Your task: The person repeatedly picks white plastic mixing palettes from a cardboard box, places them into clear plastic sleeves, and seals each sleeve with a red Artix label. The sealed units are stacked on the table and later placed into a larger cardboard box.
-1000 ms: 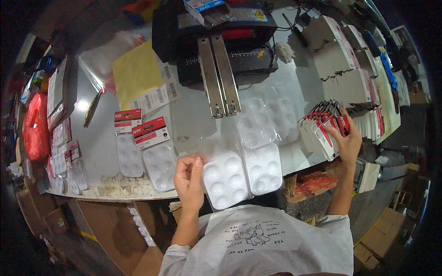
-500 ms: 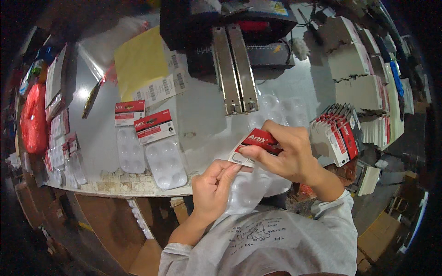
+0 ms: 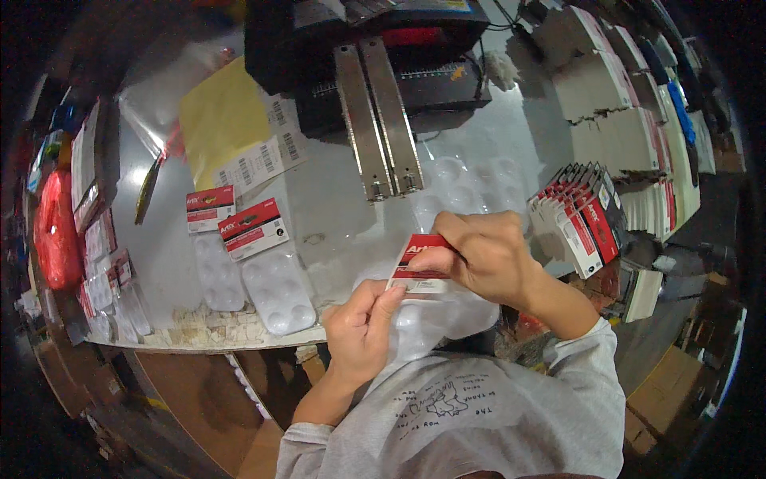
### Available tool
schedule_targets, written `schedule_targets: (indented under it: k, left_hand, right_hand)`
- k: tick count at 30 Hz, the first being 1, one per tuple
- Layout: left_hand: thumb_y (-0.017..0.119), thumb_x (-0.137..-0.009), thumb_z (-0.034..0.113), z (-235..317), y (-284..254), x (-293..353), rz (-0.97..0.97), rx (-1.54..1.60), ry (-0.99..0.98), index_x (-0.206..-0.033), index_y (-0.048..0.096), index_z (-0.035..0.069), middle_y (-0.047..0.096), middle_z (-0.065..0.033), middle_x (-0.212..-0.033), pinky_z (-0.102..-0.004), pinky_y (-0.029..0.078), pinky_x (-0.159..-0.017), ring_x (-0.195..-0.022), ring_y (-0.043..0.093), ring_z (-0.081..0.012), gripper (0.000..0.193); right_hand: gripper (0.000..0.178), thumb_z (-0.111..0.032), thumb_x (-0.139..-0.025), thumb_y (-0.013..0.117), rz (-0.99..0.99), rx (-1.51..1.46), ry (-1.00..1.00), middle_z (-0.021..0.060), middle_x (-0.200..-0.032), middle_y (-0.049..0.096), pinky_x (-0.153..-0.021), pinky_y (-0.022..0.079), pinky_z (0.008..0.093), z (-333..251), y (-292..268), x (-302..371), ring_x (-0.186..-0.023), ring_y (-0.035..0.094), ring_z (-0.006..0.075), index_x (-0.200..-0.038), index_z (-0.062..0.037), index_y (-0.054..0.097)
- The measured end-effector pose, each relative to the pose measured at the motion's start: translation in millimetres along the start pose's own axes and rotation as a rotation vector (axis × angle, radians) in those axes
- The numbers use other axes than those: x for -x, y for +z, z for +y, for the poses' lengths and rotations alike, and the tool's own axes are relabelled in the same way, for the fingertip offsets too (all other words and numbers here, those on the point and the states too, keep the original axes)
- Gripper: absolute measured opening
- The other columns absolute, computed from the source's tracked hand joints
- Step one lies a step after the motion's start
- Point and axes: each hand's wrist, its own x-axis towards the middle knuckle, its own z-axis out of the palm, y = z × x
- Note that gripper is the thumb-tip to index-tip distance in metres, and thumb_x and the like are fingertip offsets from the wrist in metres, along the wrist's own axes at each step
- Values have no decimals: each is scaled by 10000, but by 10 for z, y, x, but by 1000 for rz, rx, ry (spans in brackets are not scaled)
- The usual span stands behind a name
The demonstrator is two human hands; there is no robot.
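A red and white header card (image 3: 403, 270) is pinched between the thumb and fingers of my right hand (image 3: 491, 259). My left hand (image 3: 357, 327) is closed at the card's lower left corner, its thumb pressed on the edge. Just below the card, a white plastic paint palette (image 3: 411, 323) in clear film hangs in front of my shirt, partly hidden by my hands. More white palettes (image 3: 467, 188) lie on the table beyond my right hand. To the left rest two bagged palettes (image 3: 275, 291) topped with similar red and white cards (image 3: 254, 230).
A black machine (image 3: 279, 72) with two long metal bars (image 3: 391, 120) stands ahead. Fanned header cards (image 3: 594, 231) and tall card stacks (image 3: 602, 88) line the right. At left are a yellow sheet (image 3: 223, 120), barcode labels (image 3: 259, 164), a slim tool (image 3: 147, 191) and a red plastic bag (image 3: 56, 231).
The card has turned from a tilt to nearly level, and my right fingers have curled in more over it. My view has shifted, so the table's things sit further left.
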Motion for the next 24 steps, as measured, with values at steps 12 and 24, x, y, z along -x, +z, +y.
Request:
schedule_targets:
  k: [12,24]
  left_hand:
    - [527,-912,162,-180,18,-37,194,256,-164,-892,630,-43,605,-4,-772,-193,378,-634,-702,468,-44,230]
    - [499,-928,190,-292,20,-15,212,377,-236,-925,621,-58,618,-28,-810,-194,387,-666,-725,481,-58,277]
  right_hand:
    - [178,-107,-884,545,-314,-1059,896,78,-762,647,-508,505,250,79,-77,419,-613,621,129,-853,36,648]
    - [188,-124,-894,533,-289,-1144,992,96,-778,641,-496,500,266,-12,57,407,-603,624,143,-906,40,625]
